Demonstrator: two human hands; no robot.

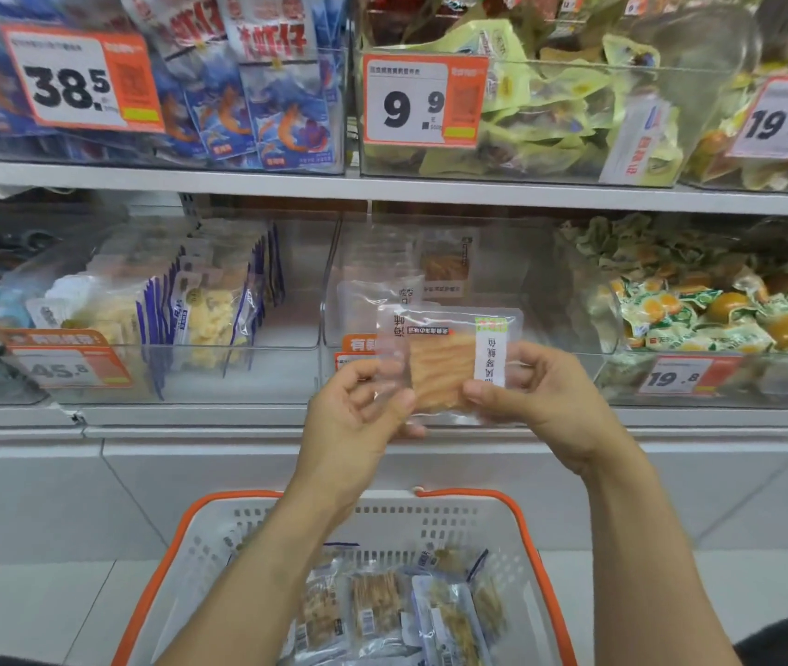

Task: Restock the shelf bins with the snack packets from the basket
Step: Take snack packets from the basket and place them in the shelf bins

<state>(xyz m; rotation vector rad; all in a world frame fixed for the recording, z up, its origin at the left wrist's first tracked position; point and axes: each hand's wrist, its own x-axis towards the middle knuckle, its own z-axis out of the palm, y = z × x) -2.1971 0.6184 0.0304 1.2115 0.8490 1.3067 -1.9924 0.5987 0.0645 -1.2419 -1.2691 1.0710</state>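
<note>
I hold a clear snack packet (pixel 445 358) with an orange strip of dried food inside, lying sideways in front of the middle clear bin (pixel 541 290) of the lower shelf. My left hand (pixel 358 415) pinches its left edge and my right hand (pixel 536 396) pinches its right edge. That bin holds two similar packets (pixel 445 266) standing at the back. Below my arms sits the white basket with an orange rim (pixel 522 516), with several snack packets (pixel 382 612) lying in it.
A clear bin (pixel 286 372) of pale chip packets stands to the left, and one with green and orange packets (pixel 699 310) to the right. The upper shelf (pixel 382 185) carries blue shrimp packets, yellow-green packets and price tags. White floor tiles lie under the basket.
</note>
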